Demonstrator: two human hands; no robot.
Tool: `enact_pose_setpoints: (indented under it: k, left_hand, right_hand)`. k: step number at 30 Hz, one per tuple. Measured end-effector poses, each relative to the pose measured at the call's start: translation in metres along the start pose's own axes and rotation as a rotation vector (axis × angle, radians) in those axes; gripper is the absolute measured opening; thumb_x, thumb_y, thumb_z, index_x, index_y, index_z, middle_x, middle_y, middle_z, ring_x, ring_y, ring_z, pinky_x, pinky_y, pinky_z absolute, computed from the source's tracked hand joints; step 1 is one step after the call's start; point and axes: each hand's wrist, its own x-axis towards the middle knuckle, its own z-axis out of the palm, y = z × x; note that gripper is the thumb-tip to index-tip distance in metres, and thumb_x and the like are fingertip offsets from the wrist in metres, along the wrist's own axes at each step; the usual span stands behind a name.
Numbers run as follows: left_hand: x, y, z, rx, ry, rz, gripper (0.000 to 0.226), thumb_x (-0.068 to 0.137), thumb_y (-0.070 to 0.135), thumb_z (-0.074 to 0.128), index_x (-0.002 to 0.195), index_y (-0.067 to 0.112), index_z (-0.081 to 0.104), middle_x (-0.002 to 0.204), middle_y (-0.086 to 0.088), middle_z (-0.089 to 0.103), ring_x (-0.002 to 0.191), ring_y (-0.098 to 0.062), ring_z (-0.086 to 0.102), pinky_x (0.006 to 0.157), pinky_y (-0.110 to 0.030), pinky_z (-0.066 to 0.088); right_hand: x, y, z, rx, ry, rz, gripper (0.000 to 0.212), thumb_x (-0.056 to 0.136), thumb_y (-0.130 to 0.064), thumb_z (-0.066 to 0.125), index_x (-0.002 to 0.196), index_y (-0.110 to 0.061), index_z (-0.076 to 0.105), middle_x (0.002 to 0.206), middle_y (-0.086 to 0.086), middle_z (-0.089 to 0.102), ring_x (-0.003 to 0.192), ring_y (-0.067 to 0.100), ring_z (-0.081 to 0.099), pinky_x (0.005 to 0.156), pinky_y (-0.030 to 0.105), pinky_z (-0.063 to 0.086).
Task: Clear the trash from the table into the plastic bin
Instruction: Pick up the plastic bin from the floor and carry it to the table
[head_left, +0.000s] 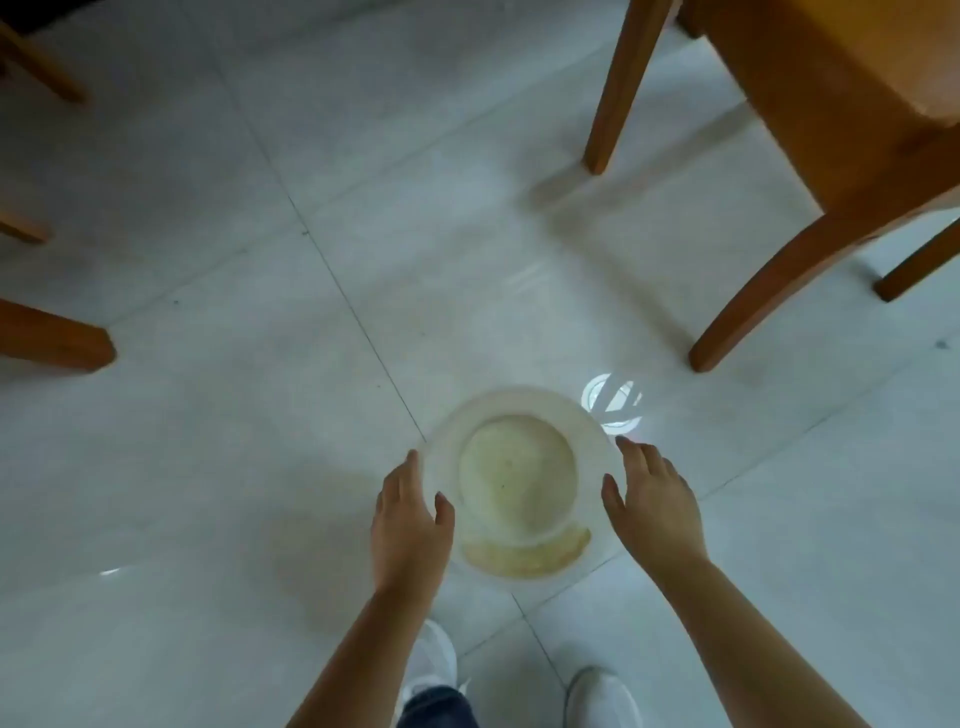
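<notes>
A round white plastic container with a wide rim and yellowish-brown residue inside sits low in the middle of the view, above the tiled floor, and is blurred. My left hand is at its left rim, with the thumb hooked over the edge and the fingers outside. My right hand lies against the right rim with its fingers apart and none over the edge. I cannot tell whether the container stands on the floor or hangs between my hands. No table and no loose trash are in view.
A wooden chair stands at the upper right, its legs reaching down onto the floor. More wooden legs are at the left edge. My white shoes are at the bottom. A bright lamp reflection shines on the pale tiles.
</notes>
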Motion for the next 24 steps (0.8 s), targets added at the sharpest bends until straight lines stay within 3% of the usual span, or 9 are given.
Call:
enact_pose_setpoints:
  k: [4, 8, 12, 18, 24]
  left_hand:
    - [0.015, -0.011, 0.024, -0.027, -0.04, -0.11, 0.056, 0.085, 0.01, 0.051, 0.138, 0.006, 0.031, 0.135, -0.021, 0.043, 0.119, -0.035, 0.044, 0.093, -0.037, 0.036]
    - [0.017, -0.02, 0.039, -0.085, -0.076, -0.159, 0.057, 0.086, 0.008, 0.049, 0.139, 0.01, 0.03, 0.136, -0.017, 0.044, 0.119, -0.032, 0.046, 0.09, -0.034, 0.036]
    - [0.015, -0.015, 0.033, -0.217, -0.065, -0.219, 0.053, 0.085, 0.007, 0.049, 0.136, 0.012, 0.037, 0.132, -0.015, 0.05, 0.115, -0.029, 0.049, 0.091, -0.034, 0.037]
    - [-0.007, 0.005, -0.025, -0.28, -0.004, -0.207, 0.048, 0.086, 0.007, 0.045, 0.133, 0.015, 0.043, 0.125, -0.014, 0.055, 0.11, -0.028, 0.052, 0.09, -0.037, 0.042]
    - [-0.042, 0.04, -0.115, -0.337, 0.086, -0.185, 0.044, 0.087, 0.006, 0.045, 0.129, 0.016, 0.047, 0.121, -0.01, 0.057, 0.104, -0.024, 0.054, 0.083, -0.03, 0.042]
  right_hand:
    - [0.009, 0.011, 0.024, 0.026, -0.018, 0.053, 0.046, 0.089, -0.017, 0.046, 0.132, -0.01, 0.032, 0.121, 0.013, 0.052, 0.096, 0.032, 0.056, 0.077, 0.041, 0.047]
    - [0.008, 0.015, 0.04, 0.208, -0.032, 0.116, 0.051, 0.089, -0.012, 0.044, 0.136, -0.017, 0.027, 0.121, 0.013, 0.051, 0.086, 0.034, 0.06, 0.066, 0.039, 0.048]
    - [0.006, 0.01, 0.033, 0.304, -0.028, 0.162, 0.05, 0.089, -0.008, 0.044, 0.136, -0.018, 0.03, 0.121, 0.014, 0.051, 0.088, 0.034, 0.059, 0.07, 0.035, 0.045]
    - [-0.018, -0.014, -0.019, 0.336, -0.024, 0.111, 0.05, 0.088, -0.01, 0.045, 0.136, -0.02, 0.031, 0.125, 0.014, 0.05, 0.092, 0.032, 0.057, 0.073, 0.034, 0.044]
    - [-0.052, -0.058, -0.101, 0.377, 0.006, 0.049, 0.051, 0.088, -0.011, 0.045, 0.136, -0.025, 0.031, 0.124, 0.01, 0.05, 0.08, 0.02, 0.054, 0.07, 0.029, 0.041]
